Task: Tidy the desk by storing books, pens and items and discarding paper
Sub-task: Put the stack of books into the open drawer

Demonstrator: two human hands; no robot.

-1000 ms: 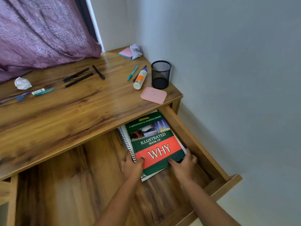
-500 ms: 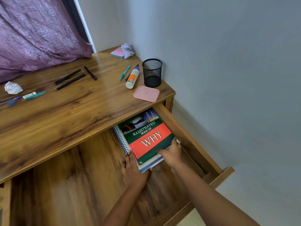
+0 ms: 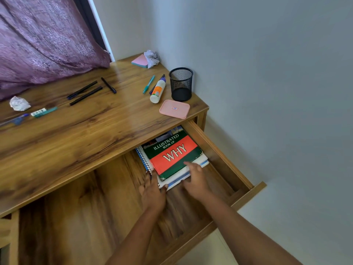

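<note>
Head view, read from the left: a crumpled paper ball (image 3: 19, 103) lies on the desk (image 3: 80, 134), near a blue pen (image 3: 14, 120) and a teal marker (image 3: 44, 112) whose white label is too small to read. Further right come three black pens (image 3: 87, 92), a pink sticky-note pad (image 3: 140, 61) with a second crumpled paper (image 3: 151, 58) touching it, a teal pen (image 3: 149, 84), a glue bottle (image 3: 158, 91) with an illegible orange label, a black mesh pen cup (image 3: 181, 84) and a pink lid (image 3: 174, 109) bearing a small sticker I cannot read.

Books are the step in hand. Inside the open drawer (image 3: 219, 155), a stack sits at the right, partly tucked under the desktop: a spiral notebook (image 3: 143, 159) beneath a green and red hardcover (image 3: 172, 155) that reads "ILLUSTRATED BOOK OF WHY".

Neither hand grips anything. The left hand (image 3: 152, 190) lies flat, fingers against the stack's near left corner; the right hand (image 3: 194, 180) rests loosely spread on the near edge, fingertips touching the cover.

Judging by this, the stack needs only squaring off before the hands lift away; pens likely belong in the cup next, with both papers to discard.
</note>
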